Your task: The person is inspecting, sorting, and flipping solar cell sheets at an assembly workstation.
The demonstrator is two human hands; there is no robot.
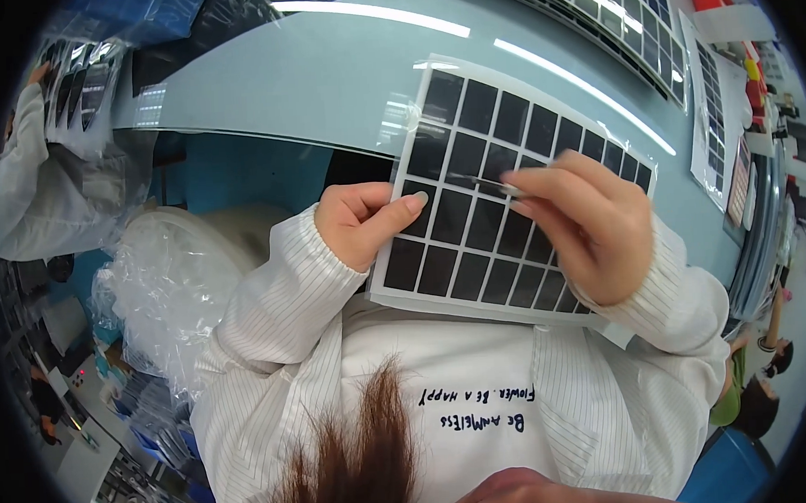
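In the head view, the left hand [359, 225] pinches the left side of a dark-celled sheet [452, 215] at the near edge of the table [279, 88]; the right hand [602, 229], its grip narrow, holds a slim metal tool [490, 185] over the sheet

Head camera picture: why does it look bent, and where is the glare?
Head view: fisheye distortion bows straight edges, and corners go black; head view: white glare streaks cross the glossy pale blue tabletop, the crinkled clear plastic bag glints, and the white sheet of dark rectangles shows distinctly.
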